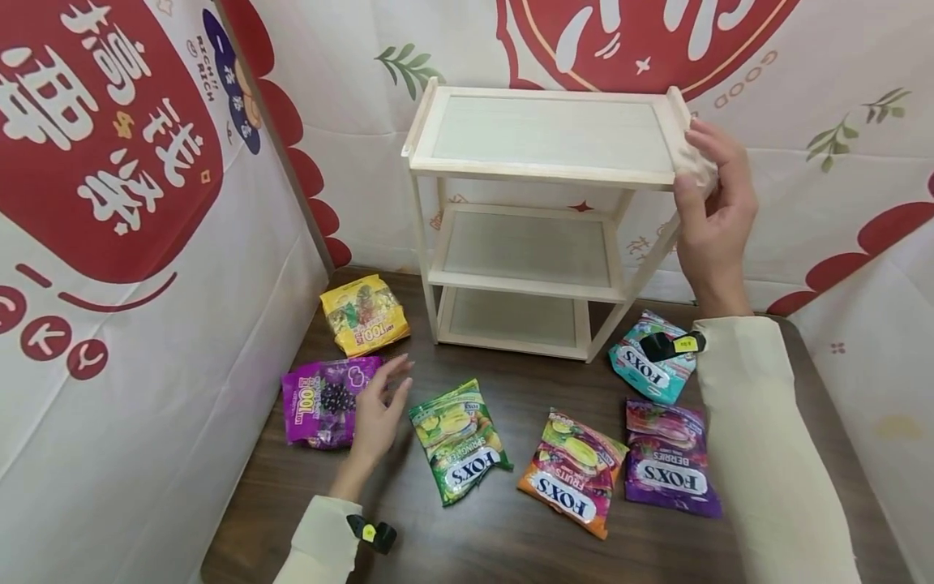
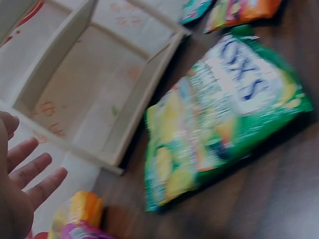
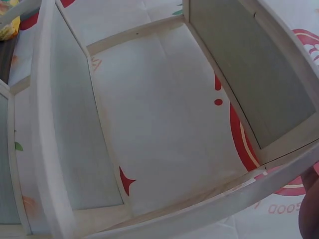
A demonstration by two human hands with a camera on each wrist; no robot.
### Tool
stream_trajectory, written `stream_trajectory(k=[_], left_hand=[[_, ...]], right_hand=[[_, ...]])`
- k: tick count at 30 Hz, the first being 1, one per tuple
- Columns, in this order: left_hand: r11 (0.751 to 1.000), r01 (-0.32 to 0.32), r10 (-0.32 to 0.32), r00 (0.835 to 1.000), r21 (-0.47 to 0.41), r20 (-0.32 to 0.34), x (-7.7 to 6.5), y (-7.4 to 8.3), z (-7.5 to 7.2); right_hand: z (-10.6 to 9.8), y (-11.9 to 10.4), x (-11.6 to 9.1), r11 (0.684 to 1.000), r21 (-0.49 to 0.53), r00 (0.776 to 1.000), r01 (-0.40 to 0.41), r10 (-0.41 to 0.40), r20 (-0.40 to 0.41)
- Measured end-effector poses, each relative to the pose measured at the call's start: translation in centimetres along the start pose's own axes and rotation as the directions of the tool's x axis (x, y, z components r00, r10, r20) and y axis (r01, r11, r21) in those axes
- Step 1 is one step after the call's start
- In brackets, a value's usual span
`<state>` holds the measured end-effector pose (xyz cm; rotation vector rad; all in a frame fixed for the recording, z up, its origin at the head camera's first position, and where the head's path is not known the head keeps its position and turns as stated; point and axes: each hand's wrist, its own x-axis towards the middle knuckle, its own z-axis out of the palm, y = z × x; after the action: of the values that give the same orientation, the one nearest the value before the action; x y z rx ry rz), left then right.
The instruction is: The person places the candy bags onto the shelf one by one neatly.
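Observation:
A three-tier white wooden shelf (image 1: pixel 516 284) stands at the back of the table, with pale panels set in its tiers. My right hand (image 1: pixel 718 215) grips the top tier's right end, thumb at the front corner and fingers over the side. In the right wrist view only a bit of that hand (image 3: pixel 310 204) shows beside the frame. My left hand (image 1: pixel 379 414), fingers loosely extended and holding nothing, hovers by the right edge of a purple candy bag (image 1: pixel 306 405). Right of it lies a green Fox's candy bag (image 1: pixel 460 442), large in the left wrist view.
A yellow candy bag (image 1: pixel 365 316) lies left of the shelf. Toward the right are an orange Fox's bag (image 1: pixel 572 470), a purple Fox's berries bag (image 1: pixel 667 458) and a teal Fox's bag (image 1: pixel 649 357) near the shelf's foot. Printed cloth walls (image 1: pixel 350 203) enclose the dark wooden table (image 1: pixel 438 543).

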<state>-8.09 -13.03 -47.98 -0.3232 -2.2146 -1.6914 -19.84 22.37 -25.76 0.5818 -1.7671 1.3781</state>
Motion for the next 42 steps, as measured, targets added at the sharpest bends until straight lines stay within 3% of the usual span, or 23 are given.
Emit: stream_trajectory(k=[6,10,14,17,21,26,29,36,42], left_hand=[[0.998,0.063,-0.062,0.997,-0.015,0.046,-1.8,-3.4,1.5],[0.997,0.021,-0.027,0.996,0.071,0.082,-2.4,-4.6,2.0],[0.970,-0.057,0.027,0.991,0.237,0.129,-3.0,-4.9,2.5],[0.945,-0.055,0.000,0.986,0.322,0.167,-3.5,-4.8,3.2],[0.928,-0.047,-0.031,0.979,0.370,0.202,-4.5,-4.8,4.1],[0.906,-0.147,0.062,0.974,0.397,0.218,-5.4,-5.1,5.1],[0.888,-0.156,0.075,0.977,0.432,0.199,-5.8,-5.3,5.3],[0.867,-0.050,0.018,0.997,0.497,0.069,-6.6,-5.2,5.4],[0.880,0.017,-0.026,1.000,0.474,0.012,-6.9,-5.4,5.8]], right_hand=[[0.5,0.3,0.7,0.999,-0.034,1.000,0.027,-0.028,-0.011],[0.9,0.8,1.0,0.997,-0.055,0.998,0.051,-0.053,-0.034],[1.4,1.3,1.1,0.996,-0.039,0.991,0.080,-0.084,-0.101],[1.5,1.4,1.2,0.996,-0.027,0.987,0.086,-0.089,-0.134],[1.6,1.7,1.2,0.997,0.002,0.982,0.076,-0.075,-0.171],[1.9,2.3,1.1,0.994,0.041,0.976,0.100,-0.090,-0.198],[2.1,2.3,1.0,0.995,0.043,0.978,0.089,-0.079,-0.194],[2.1,2.0,0.8,0.997,0.047,0.980,0.060,-0.050,-0.192],[1.8,2.2,0.8,0.997,0.058,0.978,0.056,-0.043,-0.202]])
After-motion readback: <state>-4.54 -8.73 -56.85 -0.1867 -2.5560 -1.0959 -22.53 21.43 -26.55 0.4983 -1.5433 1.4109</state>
